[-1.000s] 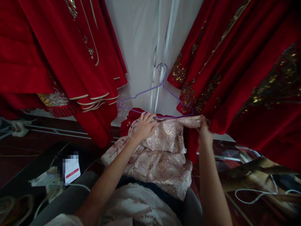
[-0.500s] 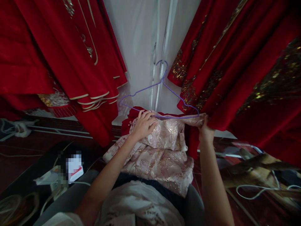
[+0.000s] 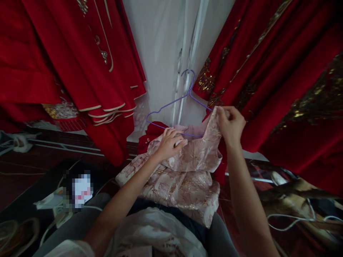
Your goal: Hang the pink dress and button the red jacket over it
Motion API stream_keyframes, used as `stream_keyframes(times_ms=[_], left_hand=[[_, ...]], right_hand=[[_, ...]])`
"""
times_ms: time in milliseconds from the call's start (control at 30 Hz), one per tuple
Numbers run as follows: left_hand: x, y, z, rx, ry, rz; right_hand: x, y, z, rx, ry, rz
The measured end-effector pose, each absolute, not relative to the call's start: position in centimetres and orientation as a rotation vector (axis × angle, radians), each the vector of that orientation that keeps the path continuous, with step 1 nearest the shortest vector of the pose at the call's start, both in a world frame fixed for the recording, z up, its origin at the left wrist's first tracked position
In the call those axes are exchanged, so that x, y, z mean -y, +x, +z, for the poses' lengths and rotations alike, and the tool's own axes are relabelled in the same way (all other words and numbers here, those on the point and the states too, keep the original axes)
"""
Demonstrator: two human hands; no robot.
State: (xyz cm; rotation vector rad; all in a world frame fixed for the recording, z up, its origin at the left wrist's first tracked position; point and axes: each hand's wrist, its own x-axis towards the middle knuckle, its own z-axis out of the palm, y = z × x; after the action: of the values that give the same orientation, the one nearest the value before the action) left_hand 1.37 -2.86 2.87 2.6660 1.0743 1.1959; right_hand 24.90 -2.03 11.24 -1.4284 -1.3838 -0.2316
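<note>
A pale pink dress [image 3: 184,185] with a shiny gold-toned flower pattern lies across my lap, its bodice toward the wall. A thin purple hanger [image 3: 175,102] stands at the bodice, hook upward, with its lower bar crossing the neckline. My left hand [image 3: 171,142] grips the left side of the neckline together with the hanger's lower bar; its fingertips are partly lost in the cloth. Pinched in my right hand [image 3: 232,125] is the right shoulder strap, drawn up over the hanger's right arm. That end of the hanger is hidden behind the strap.
Red garments with gold trim [image 3: 80,71] hang on the left, and red garments with sequins [image 3: 268,89] on the right. Between them is a white wall panel [image 3: 155,46]. A cable and a power strip [image 3: 60,207] lie at lower left, a white cord [image 3: 284,223] at lower right.
My right hand has risen, pulling the right strap up over the hanger's end, which was uncovered before. My left hand stays on the neckline, shifted slightly right in view.
</note>
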Motion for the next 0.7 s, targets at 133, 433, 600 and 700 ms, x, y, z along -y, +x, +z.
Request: stream_keyframes(times_ms=[133,433,600,700], left_hand=[[3.2,1.8,2.7,-1.094,2.576,1.256],[-1.5,-5.6,5.8,-1.299,2.152,1.721],[-3.6,-12.1,5.4,-1.306,1.622,1.837],[-3.4,-14.4,4.7,-1.224,1.366,1.774]], right_hand=[[1.4,22.8,11.0,1.502,-1.455,-0.257],[2.9,24.4,10.5,1.480,-1.386,-0.259],[2.6,25.2,11.0,1.469,-1.329,-0.255],[2.4,25.3,10.9,1.466,-1.322,-0.231]])
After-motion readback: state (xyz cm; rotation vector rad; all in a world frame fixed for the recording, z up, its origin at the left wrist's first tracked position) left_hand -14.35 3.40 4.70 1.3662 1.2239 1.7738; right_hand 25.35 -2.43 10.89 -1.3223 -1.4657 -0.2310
